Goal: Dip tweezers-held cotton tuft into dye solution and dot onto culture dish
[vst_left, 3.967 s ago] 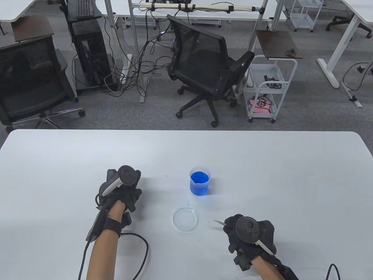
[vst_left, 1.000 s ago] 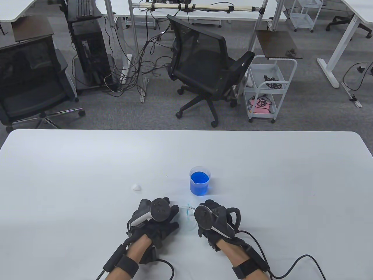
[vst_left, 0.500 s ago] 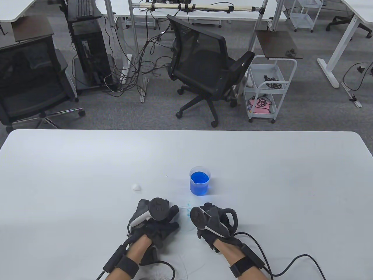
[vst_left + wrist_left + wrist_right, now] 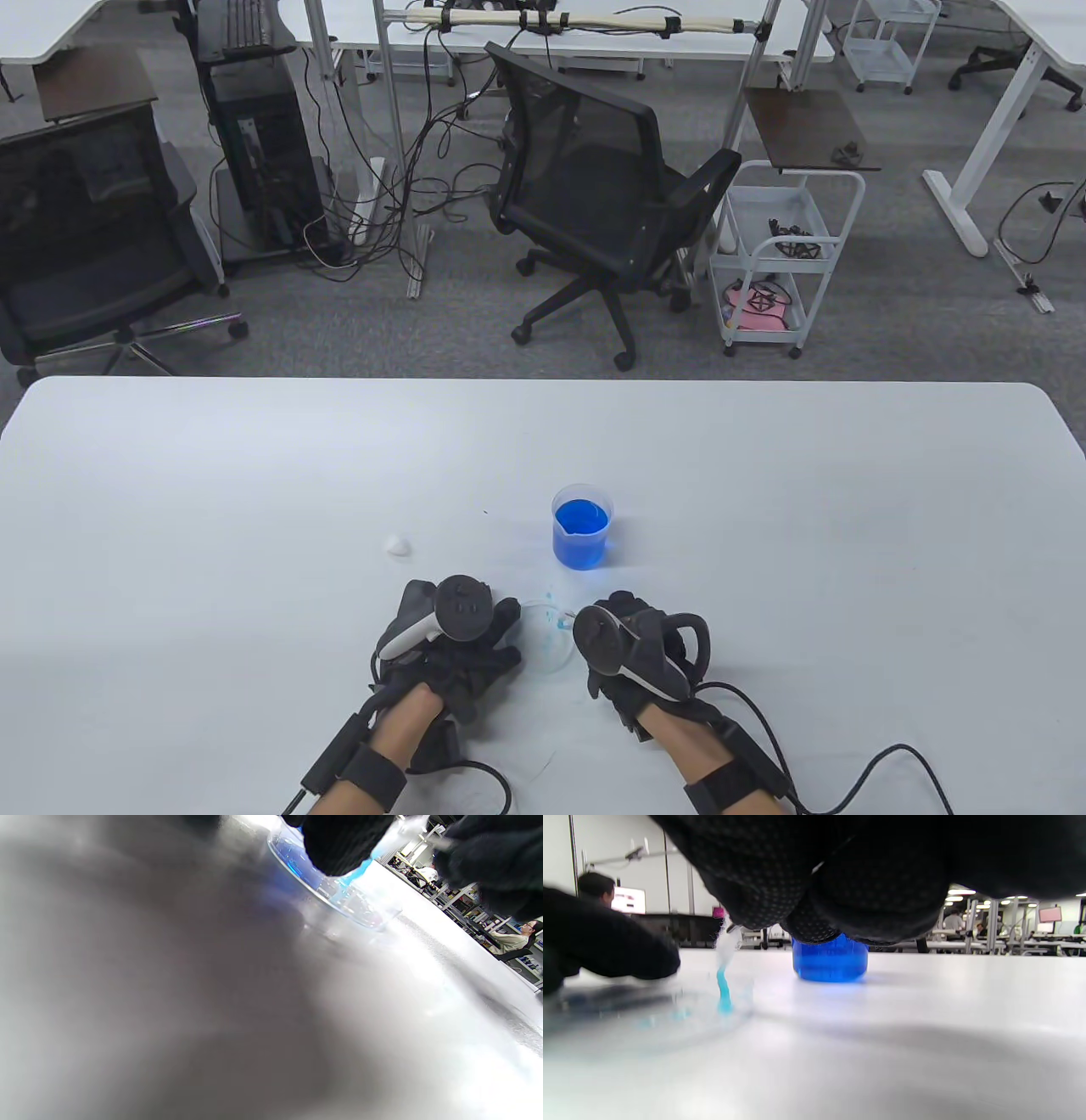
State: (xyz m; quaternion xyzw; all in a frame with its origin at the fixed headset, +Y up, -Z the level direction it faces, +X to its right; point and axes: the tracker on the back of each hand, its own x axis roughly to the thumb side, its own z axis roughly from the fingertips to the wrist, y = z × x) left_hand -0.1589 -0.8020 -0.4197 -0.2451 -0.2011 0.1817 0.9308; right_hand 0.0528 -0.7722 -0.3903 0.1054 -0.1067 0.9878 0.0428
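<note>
Two black-gloved hands meet at the near edge of the white bench over a shallow clear round culture dish. The left hand, tracker on its back, lies at the dish's left rim with fingers spread and straight, fingertips at or on the rim; its grip is apart and holds nothing. The right hand sits just right of the dish, fingers curled downward; the thin metal tweezers poke out toward the dish, though the grip on them is hidden beneath the glove. In the right wrist view a white cotton tuft with a blue-stained tip hangs down and touches the dish floor, beside faint blue marks. Just beyond the dish stands a small clear beaker of bright blue dye solution. Left of the beaker, apart from it, lies a small white cotton ball.
</note>
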